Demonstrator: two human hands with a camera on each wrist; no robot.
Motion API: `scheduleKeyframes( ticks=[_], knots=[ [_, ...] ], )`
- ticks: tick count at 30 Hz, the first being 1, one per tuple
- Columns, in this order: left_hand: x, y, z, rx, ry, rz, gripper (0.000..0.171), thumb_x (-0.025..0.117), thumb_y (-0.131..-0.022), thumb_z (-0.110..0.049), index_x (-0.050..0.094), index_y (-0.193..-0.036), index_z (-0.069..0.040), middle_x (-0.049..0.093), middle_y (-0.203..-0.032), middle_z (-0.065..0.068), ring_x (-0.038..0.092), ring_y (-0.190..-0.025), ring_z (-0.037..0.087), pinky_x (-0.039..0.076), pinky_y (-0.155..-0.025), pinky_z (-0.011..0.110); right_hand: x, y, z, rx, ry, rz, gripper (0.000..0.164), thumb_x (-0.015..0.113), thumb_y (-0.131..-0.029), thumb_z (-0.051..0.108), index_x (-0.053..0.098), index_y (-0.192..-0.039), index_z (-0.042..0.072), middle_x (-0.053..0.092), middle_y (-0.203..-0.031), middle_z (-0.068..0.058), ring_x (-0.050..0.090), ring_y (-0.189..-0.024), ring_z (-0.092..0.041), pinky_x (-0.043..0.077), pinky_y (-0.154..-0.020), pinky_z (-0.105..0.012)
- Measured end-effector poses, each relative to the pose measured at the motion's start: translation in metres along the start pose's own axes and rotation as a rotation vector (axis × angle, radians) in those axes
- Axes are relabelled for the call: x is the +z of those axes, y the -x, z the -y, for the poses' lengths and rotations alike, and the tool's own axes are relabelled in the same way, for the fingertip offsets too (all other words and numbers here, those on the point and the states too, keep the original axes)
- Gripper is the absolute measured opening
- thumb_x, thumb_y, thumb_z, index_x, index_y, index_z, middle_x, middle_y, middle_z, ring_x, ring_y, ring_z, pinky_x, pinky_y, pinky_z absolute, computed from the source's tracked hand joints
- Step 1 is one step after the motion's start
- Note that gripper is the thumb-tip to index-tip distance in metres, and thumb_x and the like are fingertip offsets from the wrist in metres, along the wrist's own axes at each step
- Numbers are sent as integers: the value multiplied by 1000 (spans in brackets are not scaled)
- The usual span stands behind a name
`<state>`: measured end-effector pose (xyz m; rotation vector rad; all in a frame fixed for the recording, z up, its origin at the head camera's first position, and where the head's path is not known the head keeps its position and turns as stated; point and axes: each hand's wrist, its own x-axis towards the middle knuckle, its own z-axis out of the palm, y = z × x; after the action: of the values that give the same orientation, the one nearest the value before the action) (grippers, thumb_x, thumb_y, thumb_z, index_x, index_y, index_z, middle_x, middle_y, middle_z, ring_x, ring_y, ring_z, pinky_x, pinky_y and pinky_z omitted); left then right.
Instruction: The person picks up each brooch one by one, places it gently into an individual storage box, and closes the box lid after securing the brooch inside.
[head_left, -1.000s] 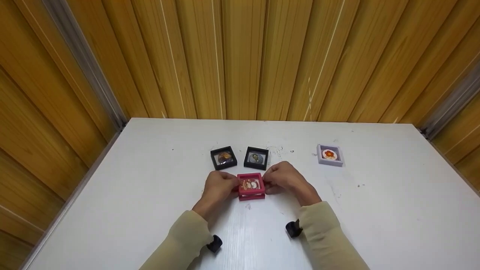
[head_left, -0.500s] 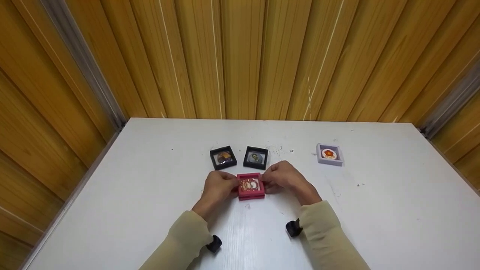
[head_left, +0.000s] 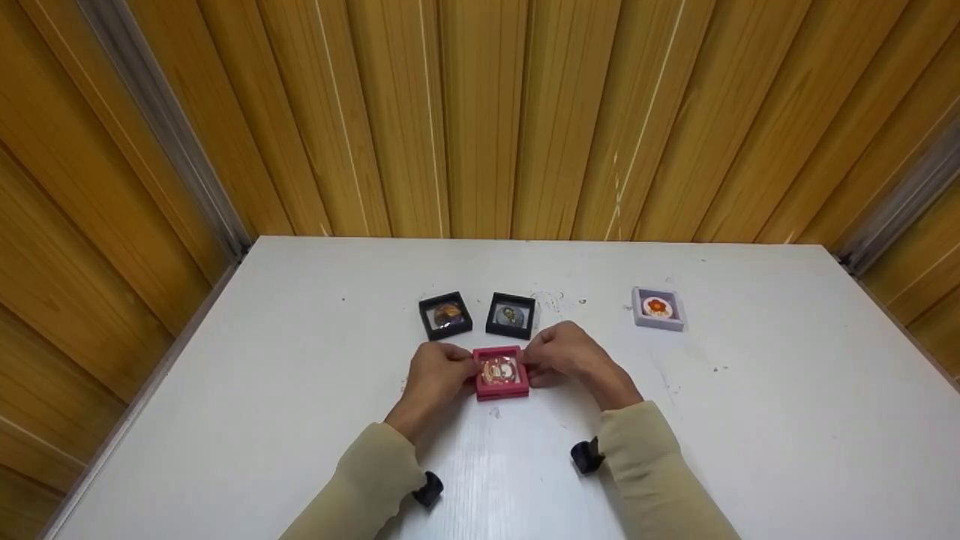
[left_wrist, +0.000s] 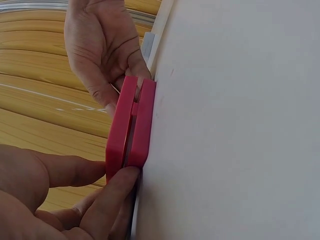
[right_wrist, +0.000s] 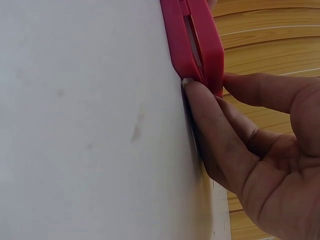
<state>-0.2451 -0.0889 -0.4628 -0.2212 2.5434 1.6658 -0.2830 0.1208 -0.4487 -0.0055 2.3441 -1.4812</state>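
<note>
A red square display case (head_left: 501, 393) lies on the white table, a round red-and-white badge (head_left: 499, 370) showing through its clear window. Its two frame halves are stacked, with a narrow slit between them visible in both wrist views. My left hand (head_left: 437, 372) pinches the case's left side, thumb on the upper half and a finger at the lower half's edge. At the opposite side my right hand (head_left: 568, 352) pinches it likewise, thumb (right_wrist: 260, 90) against the upper half. Some fingertips are hidden behind the case.
Two black display cases (head_left: 445, 316) (head_left: 511, 316) with round badges lie just beyond the red one. Farther right is a pale lilac case (head_left: 658, 308) with a flower badge. Yellow wood-look panels (head_left: 480, 120) rise behind the white table (head_left: 300, 390).
The upper red half has come down onto the lower one, and the wide gap between them has narrowed to a slit. Both hands keep their places at the sides.
</note>
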Motion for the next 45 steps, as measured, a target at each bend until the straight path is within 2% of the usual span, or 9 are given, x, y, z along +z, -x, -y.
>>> scheduleKeyframes(
  ticks=[8, 18, 25, 35, 45],
  knots=[
    [0, 1, 1, -4, 18, 17, 14, 76, -95, -4, 78, -105, 5, 73, -99, 12, 71, -86, 19, 59, -72, 27, 0, 1, 0, 15, 34, -7, 9, 77, -92, 7, 77, -93, -2, 77, -81, -11, 73, -65, -14, 60, -64, -26],
    [-1, 1, 1, 11, 27, 18, 13, 76, -94, -2, 77, -104, 6, 73, -96, 13, 72, -83, 19, 60, -73, 27, 2, 0, 0, 6, -14, 2, 8, 75, -92, 2, 76, -94, -6, 76, -80, -12, 72, -64, -15, 62, -64, -29],
    [-2, 0, 2, 38, 3, 6, 10, 77, -93, -2, 78, -99, 5, 73, -95, 10, 67, -84, 17, 58, -72, 26, 1, 0, -1, 12, -10, 9, 9, 74, -93, 2, 76, -96, -6, 76, -81, -11, 72, -66, -14, 61, -65, -28],
    [-1, -1, 2, 16, 37, 20, 10, 76, -94, 0, 77, -102, 6, 72, -98, 13, 69, -84, 17, 60, -70, 27, 0, -1, -1, 12, -30, 17, 8, 73, -93, 0, 76, -95, -6, 76, -81, -11, 72, -65, -14, 61, -64, -28],
    [-1, -1, 2, 30, 25, 18, 10, 78, -93, -1, 77, -100, 6, 72, -96, 12, 70, -82, 18, 60, -70, 27, 0, -1, -1, 10, -36, 22, 7, 73, -93, 0, 75, -94, -6, 75, -80, -11, 72, -64, -14, 62, -64, -28]
  ],
)
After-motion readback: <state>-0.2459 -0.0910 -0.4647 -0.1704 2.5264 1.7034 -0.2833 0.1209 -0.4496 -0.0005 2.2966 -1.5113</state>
